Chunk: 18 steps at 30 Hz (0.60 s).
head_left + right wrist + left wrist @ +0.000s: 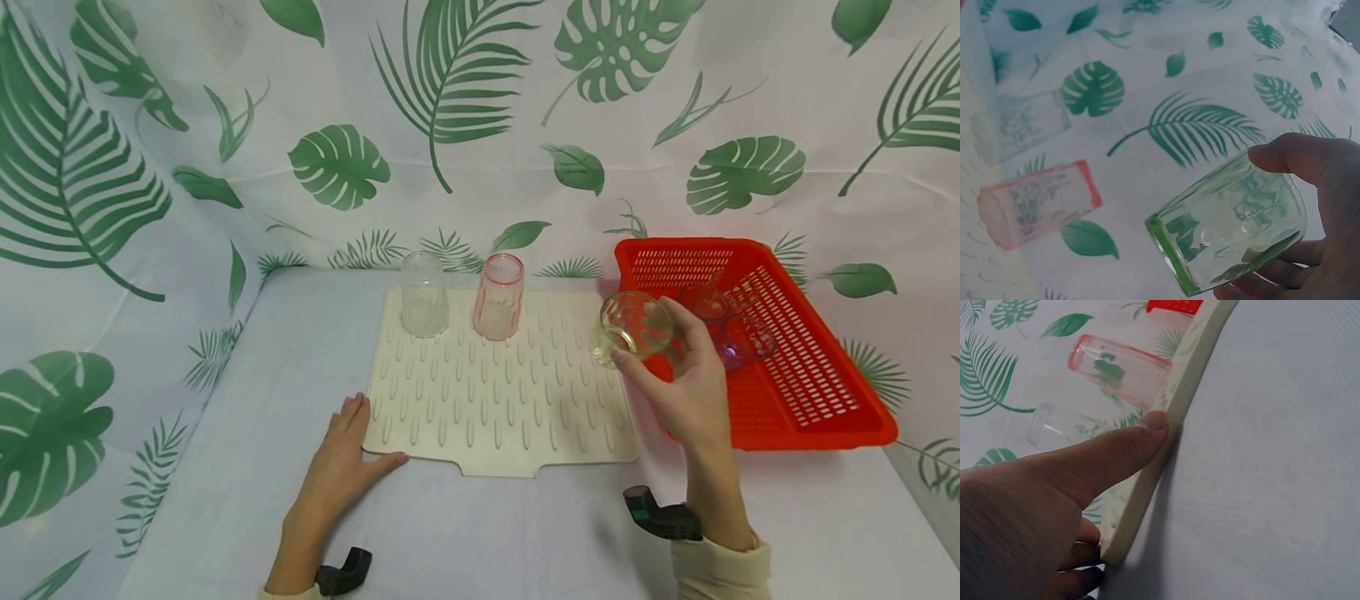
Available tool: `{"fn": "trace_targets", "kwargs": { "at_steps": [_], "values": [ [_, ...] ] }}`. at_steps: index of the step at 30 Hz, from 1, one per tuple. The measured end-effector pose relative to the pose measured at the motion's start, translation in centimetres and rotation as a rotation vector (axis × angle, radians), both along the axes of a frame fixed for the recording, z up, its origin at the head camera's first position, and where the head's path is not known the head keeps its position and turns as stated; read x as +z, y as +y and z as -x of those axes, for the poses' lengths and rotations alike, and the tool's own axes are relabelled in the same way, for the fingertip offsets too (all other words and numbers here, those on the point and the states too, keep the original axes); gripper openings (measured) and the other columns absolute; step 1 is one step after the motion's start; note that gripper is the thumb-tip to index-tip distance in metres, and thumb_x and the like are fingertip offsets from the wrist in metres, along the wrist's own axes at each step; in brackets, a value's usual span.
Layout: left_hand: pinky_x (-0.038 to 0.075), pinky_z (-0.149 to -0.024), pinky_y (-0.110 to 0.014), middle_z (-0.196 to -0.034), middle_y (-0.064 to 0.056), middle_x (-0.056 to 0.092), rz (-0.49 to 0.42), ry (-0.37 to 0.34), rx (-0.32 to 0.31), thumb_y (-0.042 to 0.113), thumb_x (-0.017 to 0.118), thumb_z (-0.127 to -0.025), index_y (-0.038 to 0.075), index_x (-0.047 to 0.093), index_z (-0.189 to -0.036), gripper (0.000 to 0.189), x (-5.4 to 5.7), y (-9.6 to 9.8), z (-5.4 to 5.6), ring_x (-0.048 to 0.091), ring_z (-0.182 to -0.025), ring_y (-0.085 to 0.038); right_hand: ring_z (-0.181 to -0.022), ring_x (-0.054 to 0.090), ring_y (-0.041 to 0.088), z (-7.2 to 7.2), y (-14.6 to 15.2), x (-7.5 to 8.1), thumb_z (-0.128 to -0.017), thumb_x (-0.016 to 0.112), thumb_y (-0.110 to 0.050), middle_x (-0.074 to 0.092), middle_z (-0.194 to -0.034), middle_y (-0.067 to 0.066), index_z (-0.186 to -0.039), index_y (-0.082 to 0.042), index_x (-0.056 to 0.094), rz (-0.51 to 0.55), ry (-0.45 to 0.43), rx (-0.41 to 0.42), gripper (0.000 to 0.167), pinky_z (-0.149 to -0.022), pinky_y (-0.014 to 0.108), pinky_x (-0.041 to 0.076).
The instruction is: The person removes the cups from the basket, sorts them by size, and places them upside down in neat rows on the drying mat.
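Clock read from the middle of the mat (498, 465), head view. Mat lies on the desk (450, 546). At 8, left hand (337, 467) spread at the near corner, thumb on one edge, fingers along the next; grasping nothing, probably steadying the mat. At 2, green glass (637, 323) held up in line with the mat's edge, beside the red basket (813, 440) at 3. Right hand (690, 387) grips it, thumb on one side, fingers opposite; this hold likely keeps the far end free. Clear glass (425, 300) near 11, pink glass (498, 300) at 12: apart, long axes upright, apparently mouth down, which would suit draining on raised ribs.

Green glass tilted. Right wrist view: long axis runs 2 to 8; thick-banded end, likely the base, points to 8, other end toward the palm.
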<state>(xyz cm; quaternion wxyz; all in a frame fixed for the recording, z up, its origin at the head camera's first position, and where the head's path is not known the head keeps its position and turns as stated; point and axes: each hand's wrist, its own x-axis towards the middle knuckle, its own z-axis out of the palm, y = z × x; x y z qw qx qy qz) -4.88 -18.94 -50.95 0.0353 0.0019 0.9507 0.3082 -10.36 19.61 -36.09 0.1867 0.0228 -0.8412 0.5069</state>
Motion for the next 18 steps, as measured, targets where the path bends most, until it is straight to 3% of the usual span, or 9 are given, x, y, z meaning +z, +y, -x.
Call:
{"fn": "trace_targets", "kwargs": {
  "at_steps": [6, 10, 14, 18],
  "values": [
    [0.017, -0.126, -0.057, -0.165, -0.022, 0.022, 0.013, -0.016, 0.001, 0.058, 0.076, -0.082, -0.003, 0.024, -0.157, 0.110, 0.7, 0.4, 0.5, 0.016, -0.155, -0.040, -0.131, 0.051, 0.020, 0.0, -0.2, -0.3, -0.082, 0.080, -0.006, 0.051, -0.147, 0.008, -0.152, -0.014, 0.041, -0.032, -0.040, 0.016, 0.080, -0.104, 0.008, 0.043],
    [0.019, -0.126, -0.057, -0.166, -0.021, 0.022, 0.010, 0.000, -0.023, 0.057, 0.075, -0.083, -0.002, 0.023, -0.158, 0.108, 1.5, 0.9, 0.9, 0.017, -0.155, -0.039, -0.129, 0.050, 0.017, 0.1, -0.5, -0.6, -0.081, 0.080, -0.004, 0.051, -0.146, 0.009, -0.152, -0.012, 0.041, -0.015, -0.038, 0.047, 0.082, -0.103, 0.006, 0.042],
    [0.025, -0.125, -0.055, -0.166, -0.017, 0.023, -0.008, 0.009, -0.060, 0.057, 0.074, -0.084, 0.000, 0.022, -0.158, 0.107, 3.0, 1.7, 1.4, 0.020, -0.155, -0.036, -0.129, 0.049, 0.015, 0.1, -0.8, -0.7, -0.080, 0.081, -0.004, 0.051, -0.148, 0.010, -0.151, -0.011, 0.041, -0.020, -0.034, 0.069, 0.082, -0.107, 0.008, 0.041],
    [0.032, -0.122, -0.053, -0.166, -0.014, 0.026, -0.040, 0.030, -0.100, 0.058, 0.074, -0.083, 0.004, 0.022, -0.159, 0.107, 4.8, 2.7, 2.1, 0.026, -0.154, -0.032, -0.134, 0.048, 0.023, -0.1, -1.1, -0.8, -0.081, 0.081, -0.006, 0.049, -0.151, 0.011, -0.151, -0.009, 0.041, -0.035, -0.036, 0.089, 0.081, -0.114, 0.021, 0.043]
  ]
}}
